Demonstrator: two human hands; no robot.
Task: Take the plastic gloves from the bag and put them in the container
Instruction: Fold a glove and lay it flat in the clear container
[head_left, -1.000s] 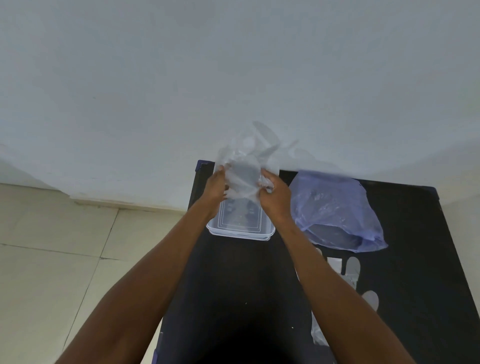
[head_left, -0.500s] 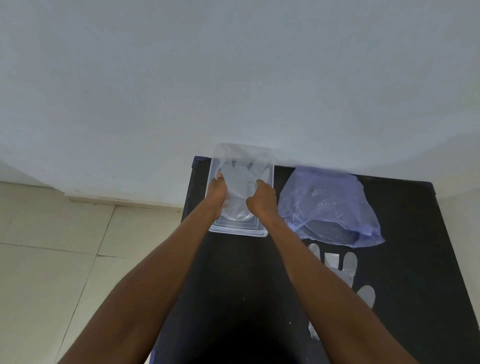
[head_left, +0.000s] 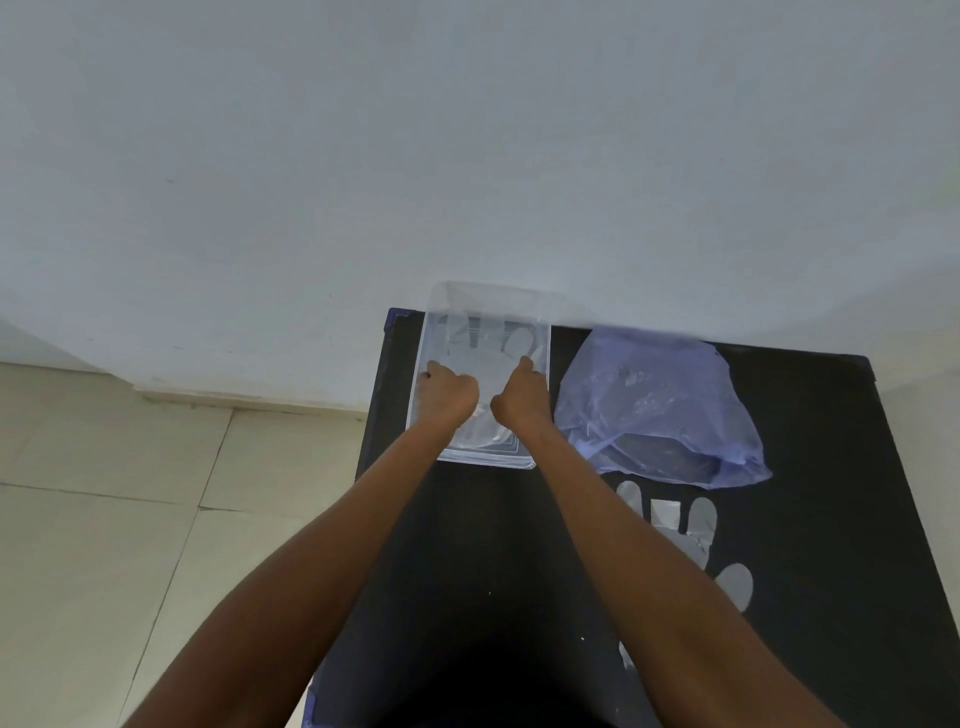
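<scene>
Both hands down inside clear rectangular plastic container (head_left: 540, 332) at 12 o'clock on black table (head_left: 810, 415). Left hand (head_left: 448, 391) and right hand (head_left: 522, 396), fingers curled closed, press translucent plastic glove (head_left: 498, 348) flat. Crumpled purple plastic bag (head_left: 660, 405) at 2 o'clock; another clear glove (head_left: 691, 530) at 4 o'clock.

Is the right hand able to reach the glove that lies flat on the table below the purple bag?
Probably yes. The right hand is busy pressing a glove into the container, but the flat glove lies uncovered on the table beside that forearm, clear of the purple bag.
</scene>
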